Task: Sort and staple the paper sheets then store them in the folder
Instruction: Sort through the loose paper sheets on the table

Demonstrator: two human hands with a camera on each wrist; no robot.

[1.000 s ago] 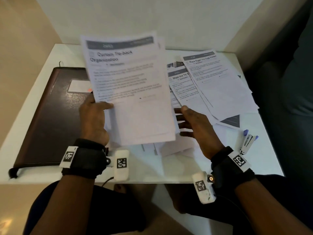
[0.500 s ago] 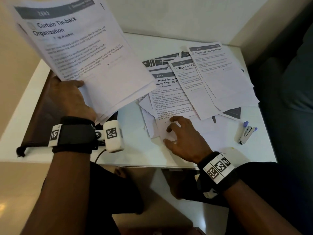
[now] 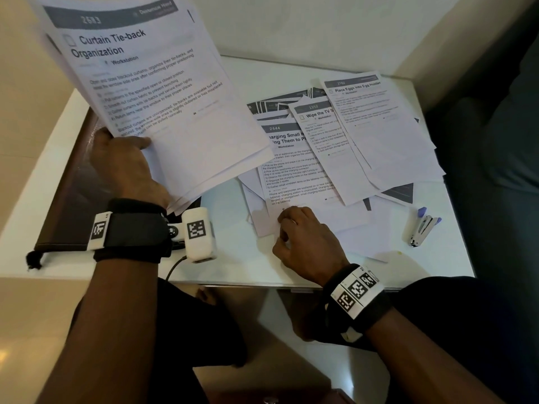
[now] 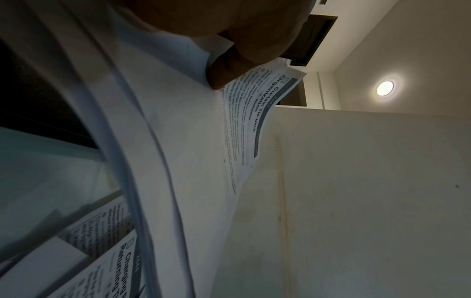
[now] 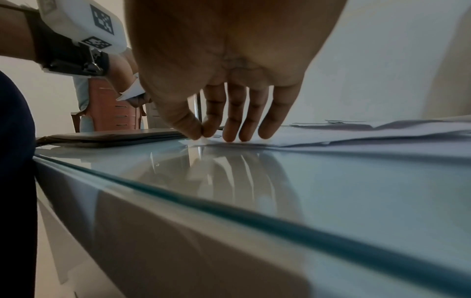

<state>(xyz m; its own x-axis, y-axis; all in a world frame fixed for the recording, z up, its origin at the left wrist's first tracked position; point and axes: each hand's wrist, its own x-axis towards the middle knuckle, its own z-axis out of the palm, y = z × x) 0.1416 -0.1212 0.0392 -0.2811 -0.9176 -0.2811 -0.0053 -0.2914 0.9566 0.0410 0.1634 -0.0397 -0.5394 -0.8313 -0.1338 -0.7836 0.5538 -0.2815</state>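
My left hand [image 3: 122, 167] grips a stack of printed sheets [image 3: 163, 91] by its lower left edge, thumb on top, and holds it raised over the dark brown folder [image 3: 68, 205]. The top page reads "Curtain Tie-back Organization" [image 4: 265, 104]. My right hand [image 3: 303, 243] is down on the table, thumb and forefinger pinching the near corner of the "2644" sheet [image 3: 291, 167], as the right wrist view shows at the fingertips [image 5: 203, 133]. More loose sheets [image 3: 376, 132] lie fanned out to the right. A small stapler [image 3: 423, 228] lies near the right edge.
The white glossy table [image 3: 233, 266] fills a corner between two walls. The folder lies shut along its left side, a cord loop hanging off the near corner. A dark upholstered seat [image 3: 501, 141] stands on the right. My knees are under the near edge.
My left hand lifted the stack up and to the left, off the pile. My right hand dropped to the table and pinched the corner of the 2644 sheet.
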